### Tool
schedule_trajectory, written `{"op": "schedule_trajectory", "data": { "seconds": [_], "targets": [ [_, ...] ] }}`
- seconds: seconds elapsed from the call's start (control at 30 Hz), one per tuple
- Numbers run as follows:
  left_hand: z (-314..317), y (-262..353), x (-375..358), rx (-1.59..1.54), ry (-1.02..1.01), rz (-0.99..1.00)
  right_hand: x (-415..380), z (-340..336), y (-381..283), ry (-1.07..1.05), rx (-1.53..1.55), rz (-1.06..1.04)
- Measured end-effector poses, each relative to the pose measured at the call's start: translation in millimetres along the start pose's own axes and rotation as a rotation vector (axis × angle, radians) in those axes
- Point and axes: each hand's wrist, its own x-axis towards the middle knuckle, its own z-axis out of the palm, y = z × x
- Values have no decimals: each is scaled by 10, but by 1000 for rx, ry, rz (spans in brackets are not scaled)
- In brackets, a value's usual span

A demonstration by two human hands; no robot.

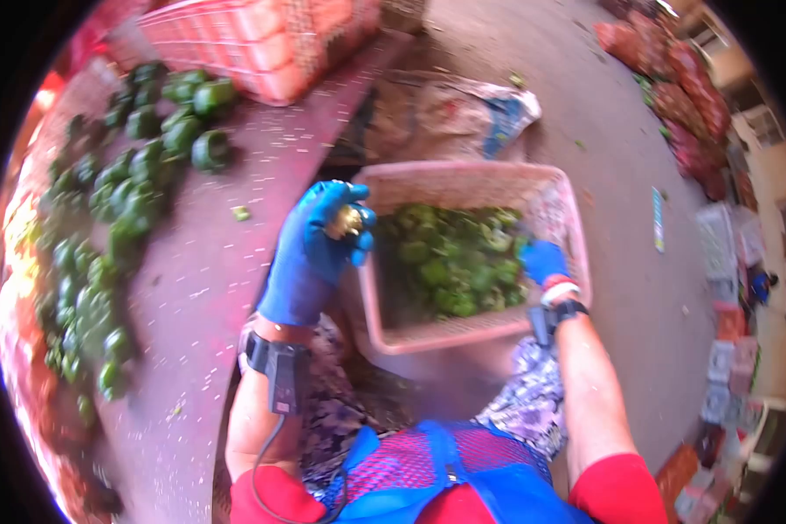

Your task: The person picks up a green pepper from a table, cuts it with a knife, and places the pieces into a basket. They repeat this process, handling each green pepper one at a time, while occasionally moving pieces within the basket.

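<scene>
A pink plastic crate (476, 339) stands in front of my knees, partly filled with green vegetable pieces (450, 262). My left hand (327, 229), in a blue glove, is raised by the crate's left rim with its fingers curled round a small yellowish piece (349, 220). Inside the crate's right side, my right hand (543, 260), also blue-gloved, reaches down to the green pieces; its fingers are blurred and partly hidden. Many round dark green vegetables (140, 201) lie on the pinkish table (192, 288) to my left.
A red crate (275, 52) sits on the table's far end. Crumpled sacks (428, 113) lie on the floor beyond the pink crate. At the far right are filled red net sacks (690, 87) and a row of boxes. A light blue strip (658, 220) lies on the floor.
</scene>
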Motion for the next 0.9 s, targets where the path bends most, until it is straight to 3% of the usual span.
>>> {"op": "schedule_trajectory", "data": {
  "seconds": [0.07,0.1,0.13,0.17,0.2,0.27,0.3,0.37,0.47,0.53,0.57,0.63,0.7,0.77,0.9],
  "targets": [
    [-272,297,-441,616,63,398,49,-50,212,102,-78,145],
    [-566,379,-664,986,142,597,129,128,553,142,-247,-40],
    [-832,470,-937,1118,167,586,172,85,571,114,-48,79],
    [-1097,543,-1307,715,164,154,191,18,457,43,336,271],
    [-1361,615,-1674,304,314,-222,184,-40,279,-26,684,424],
    [-1769,551,-2472,550,504,-648,71,-230,-203,-188,935,440],
    [-1964,424,-2916,775,476,-791,42,-216,-358,-298,1025,411],
    [-2195,282,-3575,1210,105,-1081,-126,-430,-877,-535,1038,263],
    [-2046,346,-3563,1651,28,-936,-379,-911,-1593,-770,756,64],
    [-2066,253,-2970,1683,351,-491,-432,-965,-1739,-794,830,-9],
    [-1983,306,-2546,1635,412,-428,-443,-941,-1771,-782,912,-38],
    [-2009,237,-1673,1672,454,23,-451,-1034,-1829,-785,1136,16],
    [-2035,244,-685,1536,432,161,-456,-1057,-1807,-763,1293,77],
    [-2122,215,284,1613,452,524,-422,-985,-1695,-715,1381,136],
    [-2244,313,1573,1466,544,208,-313,-756,-1515,-615,1523,261]
  ]
}}
